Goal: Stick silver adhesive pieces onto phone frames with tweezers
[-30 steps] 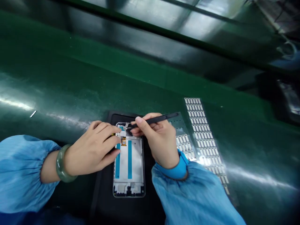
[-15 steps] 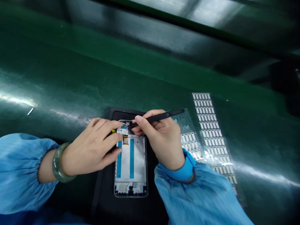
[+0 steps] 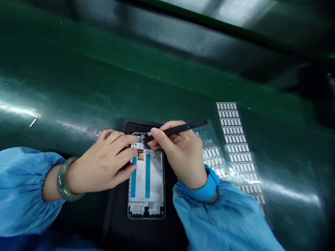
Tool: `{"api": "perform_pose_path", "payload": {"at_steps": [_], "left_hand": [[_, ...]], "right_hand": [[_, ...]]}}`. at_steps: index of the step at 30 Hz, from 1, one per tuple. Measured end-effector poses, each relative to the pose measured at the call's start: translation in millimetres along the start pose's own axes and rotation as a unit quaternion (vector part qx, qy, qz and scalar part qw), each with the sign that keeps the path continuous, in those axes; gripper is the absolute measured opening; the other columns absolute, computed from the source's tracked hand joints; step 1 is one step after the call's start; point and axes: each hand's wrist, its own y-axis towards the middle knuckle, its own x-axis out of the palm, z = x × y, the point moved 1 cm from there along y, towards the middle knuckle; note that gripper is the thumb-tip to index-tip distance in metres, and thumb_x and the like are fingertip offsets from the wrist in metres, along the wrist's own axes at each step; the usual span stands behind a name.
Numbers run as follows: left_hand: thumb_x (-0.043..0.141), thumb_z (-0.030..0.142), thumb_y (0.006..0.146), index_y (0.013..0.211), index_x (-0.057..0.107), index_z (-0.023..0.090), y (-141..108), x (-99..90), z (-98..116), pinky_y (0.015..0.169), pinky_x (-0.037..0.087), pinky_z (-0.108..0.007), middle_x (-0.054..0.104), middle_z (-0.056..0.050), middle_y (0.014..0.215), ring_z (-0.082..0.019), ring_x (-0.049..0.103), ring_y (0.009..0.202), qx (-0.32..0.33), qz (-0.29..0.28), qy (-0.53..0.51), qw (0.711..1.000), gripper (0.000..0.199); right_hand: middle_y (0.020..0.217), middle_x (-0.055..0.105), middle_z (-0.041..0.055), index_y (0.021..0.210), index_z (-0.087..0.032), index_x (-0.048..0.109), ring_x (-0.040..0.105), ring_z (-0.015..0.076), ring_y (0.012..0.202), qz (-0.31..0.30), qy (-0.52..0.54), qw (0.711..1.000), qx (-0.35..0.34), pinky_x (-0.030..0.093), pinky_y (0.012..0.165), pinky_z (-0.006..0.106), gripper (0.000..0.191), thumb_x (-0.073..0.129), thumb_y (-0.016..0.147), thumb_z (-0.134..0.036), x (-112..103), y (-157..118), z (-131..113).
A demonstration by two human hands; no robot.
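An opened phone frame [image 3: 157, 179] with two blue strips lies on a black mat [image 3: 117, 209], its top end away from me. My left hand [image 3: 110, 162] rests over its upper left side, fingers stretched and apart, with the fingertips touching the frame. In my right hand [image 3: 184, 153] is a pair of black tweezers [image 3: 185, 127], held like a pen above the top right of the frame. Their tip points at small parts by the top edge, partly hidden by my fingers. An orange flex connector [image 3: 140, 155] shows near my left fingertips.
To the right lie a long sheet of small pale stickers [image 3: 232, 130] and a shorter clear sheet [image 3: 211, 153], partly behind my right wrist. A small white strip [image 3: 32, 122] lies far left on the green table [image 3: 86, 87].
The view has shifted slightly. Both hands stay at the top of the phone frame, with the tweezers at nearly the same spot.
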Motion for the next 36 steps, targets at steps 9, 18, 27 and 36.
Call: {"api": "perform_pose_path", "payload": {"at_steps": [9, 18, 27, 36], "left_hand": [[0.05, 0.027, 0.088, 0.097, 0.059, 0.017, 1, -0.4, -3, 0.085, 0.038, -0.044, 0.058, -0.006, 0.123, -0.026, 0.048, 0.105, 0.033, -0.009, 0.011, 0.999, 0.017], [0.047, 0.027, 0.088, 0.104, 0.06, 0.019, 4, -1.1, -5, 0.081, 0.036, -0.042, 0.059, -0.005, 0.122, -0.024, 0.049, 0.097, 0.058, -0.022, 0.044, 0.997, 0.022], [0.046, 0.03, 0.088, 0.1, 0.059, 0.018, 6, -0.5, -6, 0.081, 0.035, -0.04, 0.059, -0.006, 0.121, -0.023, 0.047, 0.098, 0.046, -0.025, 0.019, 0.998, 0.021], [0.047, 0.03, 0.089, 0.099, 0.059, 0.018, 5, 2.0, -6, 0.081, 0.036, -0.041, 0.056, -0.005, 0.127, -0.024, 0.048, 0.099, 0.048, -0.015, 0.029, 0.998, 0.02]], "right_hand": [[0.065, 0.064, -0.0021, 0.08, -0.019, 0.052, 0.067, 0.014, 0.055, -0.001, -0.016, 1.0, -0.011, 0.057, 0.05, 0.02, 0.025, 0.07, 0.077, -0.035, 1, -1, 1], [0.063, 0.063, -0.0027, 0.08, -0.021, 0.051, 0.066, 0.0149, 0.057, -0.005, -0.105, 0.992, -0.066, 0.057, 0.055, 0.025, 0.021, 0.065, 0.081, -0.037, 0, -5, 0], [0.085, 0.065, 0.0015, 0.086, -0.025, 0.057, 0.067, 0.0187, 0.074, 0.047, -0.129, 0.976, -0.17, 0.057, 0.065, 0.033, 0.013, 0.067, 0.08, -0.03, -6, -13, 3], [0.093, 0.065, 0.0035, 0.089, -0.026, 0.056, 0.066, 0.0217, 0.085, 0.021, -0.023, 0.993, -0.11, 0.058, 0.075, 0.04, 0.016, 0.067, 0.08, -0.033, -3, -2, 1]]}}
